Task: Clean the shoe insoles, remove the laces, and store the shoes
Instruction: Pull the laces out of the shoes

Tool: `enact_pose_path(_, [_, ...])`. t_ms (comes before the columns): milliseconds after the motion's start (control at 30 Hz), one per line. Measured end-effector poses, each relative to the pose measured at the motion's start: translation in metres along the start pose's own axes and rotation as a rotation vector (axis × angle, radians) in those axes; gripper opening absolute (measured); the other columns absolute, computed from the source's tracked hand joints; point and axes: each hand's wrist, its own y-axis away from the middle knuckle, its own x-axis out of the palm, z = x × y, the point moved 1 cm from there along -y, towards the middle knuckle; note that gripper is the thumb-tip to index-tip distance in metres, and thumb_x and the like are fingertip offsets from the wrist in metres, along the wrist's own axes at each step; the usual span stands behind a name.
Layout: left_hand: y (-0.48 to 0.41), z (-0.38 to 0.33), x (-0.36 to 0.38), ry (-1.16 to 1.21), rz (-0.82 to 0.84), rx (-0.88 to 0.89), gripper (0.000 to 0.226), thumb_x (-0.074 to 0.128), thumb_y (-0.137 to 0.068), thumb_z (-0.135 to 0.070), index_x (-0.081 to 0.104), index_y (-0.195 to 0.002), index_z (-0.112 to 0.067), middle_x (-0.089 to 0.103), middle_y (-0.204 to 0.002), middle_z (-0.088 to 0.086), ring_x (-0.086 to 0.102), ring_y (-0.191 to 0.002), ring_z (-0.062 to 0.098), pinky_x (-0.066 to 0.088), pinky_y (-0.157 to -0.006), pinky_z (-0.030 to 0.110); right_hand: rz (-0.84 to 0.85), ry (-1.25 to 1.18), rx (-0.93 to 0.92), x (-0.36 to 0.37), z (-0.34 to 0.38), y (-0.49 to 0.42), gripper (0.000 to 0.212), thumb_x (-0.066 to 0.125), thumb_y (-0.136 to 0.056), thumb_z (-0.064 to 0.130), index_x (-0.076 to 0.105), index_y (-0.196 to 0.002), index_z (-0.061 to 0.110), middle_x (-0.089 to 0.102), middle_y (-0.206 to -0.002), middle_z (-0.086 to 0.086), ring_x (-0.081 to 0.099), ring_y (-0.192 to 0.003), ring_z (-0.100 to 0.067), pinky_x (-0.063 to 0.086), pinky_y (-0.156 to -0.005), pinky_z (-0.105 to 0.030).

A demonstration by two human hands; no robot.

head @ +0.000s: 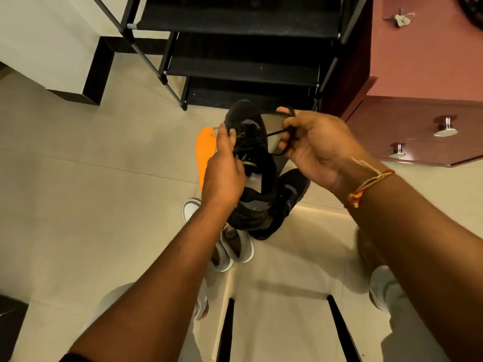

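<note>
A black shoe [254, 142] is held up in the air, toe pointing away from me. My left hand [224, 171] grips its left side by the lace area. My right hand [311, 145] pinches a black lace [277, 133] that runs out from the shoe's eyelets to the right in loops. A second black shoe [287, 199] lies on the floor just below. An orange insole [205, 150] lies flat on the tiles to the left of the held shoe, partly hidden by my left hand.
A black tiered shoe rack [243, 61] stands ahead. A reddish-brown cabinet [418, 126] with metal knobs is at the right, with keys [400, 18] on top. White and grey sneakers [230, 249] sit on the tiled floor near my legs.
</note>
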Motion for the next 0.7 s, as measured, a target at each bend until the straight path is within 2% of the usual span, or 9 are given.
enact_pose_path(67, [-0.004, 0.004, -0.004, 0.038, -0.046, -0.064, 0.072, 0.045, -0.101, 0.000, 0.009, -0.160, -0.022, 0.047, -0.153, -0.005, 0.061, -0.120, 0.014, 0.036, -0.073, -0.005, 0.031, -0.068, 0.006, -0.004, 0.006, 0.001, 0.033, 0.050, -0.093, 0.005, 0.063, -0.123, 0.006, 0.063, -0.089, 0.000, 0.053, -0.083, -0.015, 0.051, -0.082, -0.028])
enact_pose_path(133, [-0.007, 0.007, -0.007, 0.053, -0.082, -0.099, 0.070, 0.044, -0.102, 0.000, 0.011, -0.159, -0.021, 0.047, -0.153, -0.004, 0.053, -0.132, 0.015, 0.036, -0.088, 0.008, 0.062, -0.114, 0.008, -0.006, 0.010, 0.004, 0.033, 0.049, -0.097, 0.005, 0.059, -0.127, 0.004, 0.066, -0.093, 0.000, 0.056, -0.088, -0.016, 0.053, -0.093, -0.032])
enact_pose_path(200, [-0.009, 0.008, -0.009, 0.057, -0.112, -0.105, 0.064, 0.044, -0.102, -0.001, 0.017, -0.158, -0.020, 0.049, -0.152, 0.000, 0.051, -0.135, 0.017, 0.038, -0.093, 0.016, 0.090, -0.131, 0.017, -0.005, 0.012, 0.009, 0.027, 0.046, -0.102, 0.013, 0.063, -0.121, 0.005, 0.062, -0.087, -0.001, 0.059, -0.089, -0.018, 0.053, -0.096, -0.038])
enact_pose_path(267, [-0.010, 0.008, -0.009, 0.052, -0.144, -0.109, 0.055, 0.044, -0.103, -0.003, 0.028, -0.153, -0.018, 0.056, -0.144, 0.003, 0.057, -0.125, 0.014, 0.045, -0.091, 0.019, 0.133, -0.153, 0.040, -0.002, 0.011, 0.014, 0.027, 0.047, -0.103, 0.025, 0.065, -0.110, 0.006, 0.057, -0.079, -0.001, 0.059, -0.087, -0.018, 0.054, -0.094, -0.042])
enact_pose_path(400, [-0.010, 0.006, -0.003, 0.067, -0.195, -0.109, 0.038, 0.044, -0.103, -0.007, 0.044, -0.141, -0.013, 0.065, -0.127, 0.005, 0.051, -0.097, 0.003, 0.039, -0.073, 0.011, 0.274, -0.133, 0.135, -0.001, 0.008, 0.017, 0.037, 0.044, -0.102, 0.040, 0.061, -0.088, 0.012, 0.051, -0.069, 0.000, 0.060, -0.080, -0.018, 0.053, -0.097, -0.044])
enact_pose_path(533, [-0.005, 0.000, 0.003, 0.098, -0.201, -0.054, 0.030, 0.043, -0.103, -0.009, 0.052, -0.131, -0.014, 0.063, -0.099, -0.004, 0.056, -0.075, 0.004, 0.040, -0.055, 0.007, 0.309, 0.255, 0.124, 0.002, -0.006, 0.020, 0.029, 0.044, -0.104, 0.022, 0.068, -0.110, 0.006, 0.057, -0.073, -0.001, 0.063, -0.082, -0.015, 0.054, -0.096, -0.038])
enact_pose_path(600, [-0.002, -0.004, 0.007, 0.109, -0.187, -0.036, 0.027, 0.044, -0.104, -0.009, 0.053, -0.129, -0.014, 0.060, -0.092, -0.007, 0.055, -0.069, -0.001, 0.041, -0.055, 0.007, 0.263, 0.623, 0.003, 0.003, -0.014, 0.018, 0.027, 0.044, -0.104, 0.014, 0.068, -0.114, 0.011, 0.062, -0.081, -0.002, 0.061, -0.081, -0.013, 0.055, -0.088, -0.024])
enact_pose_path(633, [0.000, -0.006, 0.008, 0.112, -0.174, -0.028, 0.027, 0.044, -0.104, -0.009, 0.053, -0.128, -0.014, 0.060, -0.092, -0.008, 0.055, -0.069, -0.003, 0.043, -0.056, 0.006, 0.245, 0.866, -0.092, 0.004, -0.016, 0.017, 0.029, 0.043, -0.103, 0.010, 0.068, -0.117, 0.015, 0.064, -0.087, -0.002, 0.060, -0.081, -0.011, 0.052, -0.078, -0.015])
enact_pose_path(700, [0.003, -0.010, 0.012, 0.131, -0.143, -0.006, 0.028, 0.044, -0.104, -0.009, 0.053, -0.131, -0.014, 0.064, -0.099, -0.004, 0.059, -0.076, 0.001, 0.046, -0.060, 0.006, 0.252, 1.314, -0.293, 0.004, -0.018, 0.016, 0.039, 0.045, -0.099, 0.005, 0.069, -0.121, 0.025, 0.068, -0.103, 0.002, 0.061, -0.088, -0.010, 0.047, -0.072, -0.012])
